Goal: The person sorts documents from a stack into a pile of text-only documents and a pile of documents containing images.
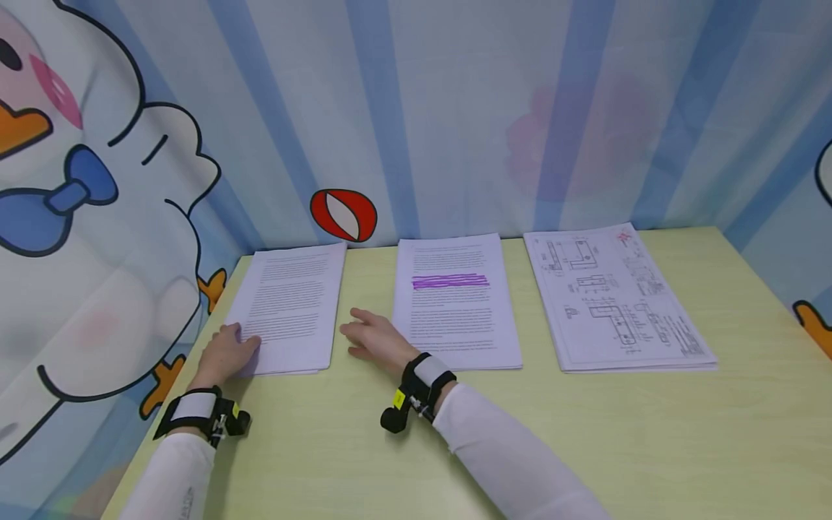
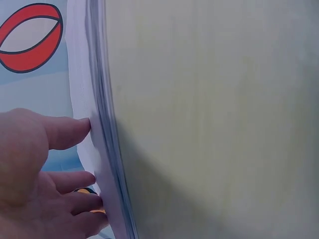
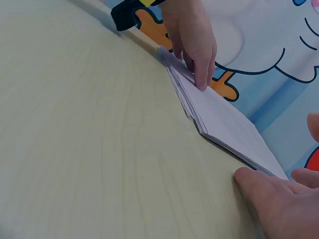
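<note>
At the left of the table lies a stack of printed text sheets [image 1: 292, 296], its layered edges showing in the right wrist view. My left hand [image 1: 224, 355] rests at the stack's near left corner, thumb over the top sheet and fingers loosely extended. The left wrist view shows the thumb and fingertips of this left hand [image 2: 60, 169] right at the paper. My right hand [image 1: 377, 339] is between this stack and the middle stack [image 1: 448, 318], whose top sheet has purple marker lines. Its fingers are spread and relaxed, and it holds nothing.
To the right lies a third stack, topped by technical drawings [image 1: 617, 303]. All three stacks lie along the back of the pale wooden table [image 1: 520, 448]. A striped blue curtain [image 1: 442, 130] with cartoon figures hangs close behind the table's back edge.
</note>
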Demonstrator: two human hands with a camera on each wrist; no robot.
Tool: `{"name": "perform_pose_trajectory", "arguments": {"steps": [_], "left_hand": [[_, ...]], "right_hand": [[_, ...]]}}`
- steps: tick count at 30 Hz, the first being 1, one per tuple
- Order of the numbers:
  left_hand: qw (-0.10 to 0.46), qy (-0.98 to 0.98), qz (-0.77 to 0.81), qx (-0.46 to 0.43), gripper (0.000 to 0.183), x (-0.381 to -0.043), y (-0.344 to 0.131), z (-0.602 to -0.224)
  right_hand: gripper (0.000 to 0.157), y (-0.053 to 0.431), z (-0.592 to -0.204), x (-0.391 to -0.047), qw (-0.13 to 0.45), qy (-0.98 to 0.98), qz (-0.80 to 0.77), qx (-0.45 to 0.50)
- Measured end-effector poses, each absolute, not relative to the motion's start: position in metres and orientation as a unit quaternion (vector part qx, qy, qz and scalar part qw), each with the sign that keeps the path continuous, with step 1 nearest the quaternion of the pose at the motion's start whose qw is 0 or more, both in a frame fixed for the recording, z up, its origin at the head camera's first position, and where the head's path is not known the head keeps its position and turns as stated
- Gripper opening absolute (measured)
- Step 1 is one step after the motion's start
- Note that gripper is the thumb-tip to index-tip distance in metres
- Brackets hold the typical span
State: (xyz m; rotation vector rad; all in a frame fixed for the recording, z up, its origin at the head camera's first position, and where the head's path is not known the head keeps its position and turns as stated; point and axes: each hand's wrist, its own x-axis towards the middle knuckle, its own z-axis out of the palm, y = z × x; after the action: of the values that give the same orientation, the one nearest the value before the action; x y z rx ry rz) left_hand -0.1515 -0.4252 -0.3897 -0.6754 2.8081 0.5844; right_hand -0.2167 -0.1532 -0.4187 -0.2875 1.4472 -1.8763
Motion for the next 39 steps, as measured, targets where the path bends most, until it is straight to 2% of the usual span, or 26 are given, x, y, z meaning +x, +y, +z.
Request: {"name": "perform_pose_trajectory", "arguments": {"steps": [7, 19, 23, 31, 39], "left_hand": [[0.097, 0.951, 0.204, -0.210, 0.066, -0.150, -0.422, -0.392], [0.103, 0.962, 0.192, -0.167, 0.063, -0.150, -0.418, -0.392], [0.109, 0.964, 0.191, -0.151, 0.064, -0.150, -0.414, -0.390], [0.115, 0.960, 0.215, -0.140, 0.066, -0.150, -0.395, -0.390], [0.113, 0.953, 0.237, -0.148, 0.066, -0.149, -0.373, -0.387]], "right_hand": [[0.064, -0.161, -0.425, -0.217, 0.408, 0.466, -0.782, -0.070], [0.068, -0.166, -0.420, -0.220, 0.420, 0.455, -0.783, -0.065], [0.067, -0.169, -0.420, -0.221, 0.413, 0.457, -0.786, -0.057], [0.041, -0.173, -0.422, -0.221, 0.377, 0.490, -0.785, -0.039], [0.053, -0.171, -0.429, -0.220, 0.320, 0.509, -0.797, -0.047]]}}
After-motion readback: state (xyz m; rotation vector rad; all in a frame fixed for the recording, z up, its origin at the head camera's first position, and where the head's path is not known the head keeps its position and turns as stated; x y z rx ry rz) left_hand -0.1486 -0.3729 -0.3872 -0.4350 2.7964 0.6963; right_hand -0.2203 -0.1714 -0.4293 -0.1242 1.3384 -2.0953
